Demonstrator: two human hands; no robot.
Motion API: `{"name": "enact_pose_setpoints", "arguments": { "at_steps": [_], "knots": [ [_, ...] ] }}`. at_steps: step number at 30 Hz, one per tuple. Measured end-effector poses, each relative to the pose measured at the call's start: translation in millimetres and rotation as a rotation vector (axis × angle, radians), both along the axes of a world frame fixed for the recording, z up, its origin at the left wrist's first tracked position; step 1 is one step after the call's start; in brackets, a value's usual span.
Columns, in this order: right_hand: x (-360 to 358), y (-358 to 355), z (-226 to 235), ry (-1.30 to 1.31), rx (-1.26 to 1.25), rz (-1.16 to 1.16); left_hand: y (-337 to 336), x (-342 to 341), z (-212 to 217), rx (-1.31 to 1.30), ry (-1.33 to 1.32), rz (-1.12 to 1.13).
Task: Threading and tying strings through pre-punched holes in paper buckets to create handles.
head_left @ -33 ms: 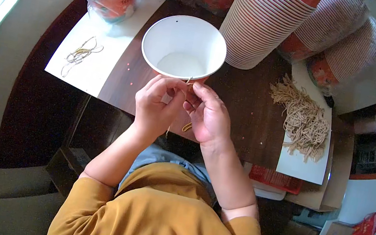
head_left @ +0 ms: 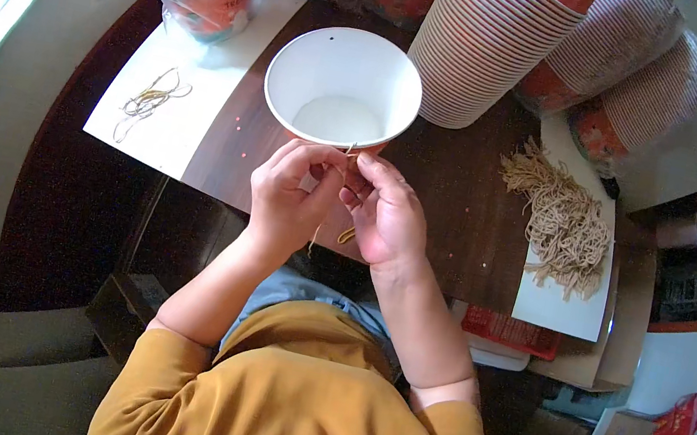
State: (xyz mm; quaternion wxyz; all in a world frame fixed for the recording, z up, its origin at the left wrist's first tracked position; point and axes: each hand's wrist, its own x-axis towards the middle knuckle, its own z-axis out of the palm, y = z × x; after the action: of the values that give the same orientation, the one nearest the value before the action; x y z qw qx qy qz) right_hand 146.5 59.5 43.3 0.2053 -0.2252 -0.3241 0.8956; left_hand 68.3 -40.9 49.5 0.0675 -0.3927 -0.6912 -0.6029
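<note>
The left hand [head_left: 289,193] and the right hand [head_left: 386,215] meet just under the big white paper cup [head_left: 344,86] with a red outside; the fingers of both hands pinch a thin tan string [head_left: 348,154] right at the near rim of the cup; a bit of the string hangs down between the palms; the cup stands open side up on the dark brown wooden desk [head_left: 453,208]; a heap of pale tan strings [head_left: 562,220] lies on a white sheet [head_left: 561,306] to the right; a few loose strings [head_left: 148,101] lie on another white paper sheet [head_left: 205,80] to the left; tall stacks of red and white striped paper cups [head_left: 483,36] lean behind the open cup.
</note>
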Motion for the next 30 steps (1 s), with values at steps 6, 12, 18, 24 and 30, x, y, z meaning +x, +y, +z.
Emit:
{"name": "enact_pose_setpoints", "arguments": {
  "at_steps": [6, 12, 18, 24, 30],
  "knots": [
    [-4.1, -5.9, -7.8, 0.003, 0.071, -0.062, 3.3, 0.0, -4.5, 0.01, 0.235, 0.077],
    [-3.1, -12.5, -6.0, -0.014, 0.254, -0.127, 5.6, -1.4, -6.3, -0.01, 0.409, 0.125],
    [2.7, -0.2, 3.4, -0.119, 0.581, -0.007, 4.6, -12.6, -5.6, -0.001, 0.143, 0.109],
    [41.6, 36.8, -11.4, -0.327, 1.639, 0.385, 4.2, -24.2, -2.3, 0.007, 0.137, 0.057],
    [39.2, 45.9, -33.2, -0.387, 2.073, 0.495, 11.6, -25.5, 1.1, 0.044, 0.161, 0.002]
  ]
}}
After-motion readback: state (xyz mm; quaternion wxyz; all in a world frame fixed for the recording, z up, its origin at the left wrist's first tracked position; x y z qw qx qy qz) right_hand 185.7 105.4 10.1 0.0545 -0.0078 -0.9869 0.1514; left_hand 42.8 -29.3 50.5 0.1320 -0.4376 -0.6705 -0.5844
